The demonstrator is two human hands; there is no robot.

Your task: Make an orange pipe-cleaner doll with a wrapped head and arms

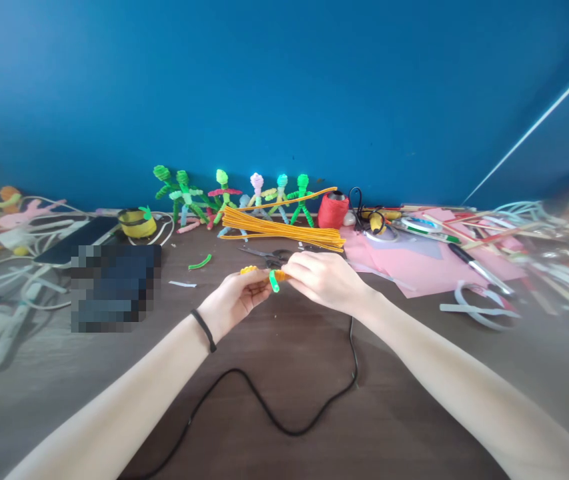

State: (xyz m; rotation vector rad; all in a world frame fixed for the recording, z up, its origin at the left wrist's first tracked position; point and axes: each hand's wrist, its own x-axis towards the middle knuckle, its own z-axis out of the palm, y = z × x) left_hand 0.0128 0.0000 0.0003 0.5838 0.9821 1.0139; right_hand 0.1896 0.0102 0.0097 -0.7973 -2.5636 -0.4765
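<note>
My left hand (231, 300) is closed on a small figure of coiled orange pipe cleaner (249, 270), whose rounded end shows above the thumb. My right hand (327, 277) pinches the other side of the same figure, with fingers wrapped over it. Between the two hands a short green pipe cleaner (275, 283) sticks out and points down. Just behind the hands lie scissors (263, 254) with dark handles, partly hidden by the right hand. A bundle of orange pipe cleaners (289, 231) lies farther back.
Several pipe-cleaner figures (303, 193) stand along the blue wall. A red spool (333, 211), pink paper (394, 263) and a marker (479, 268) are on the right. Leftward are a yellow tape roll (137, 225) and a blurred-out dark object (119, 287). A black cable (284, 432) crosses the near table.
</note>
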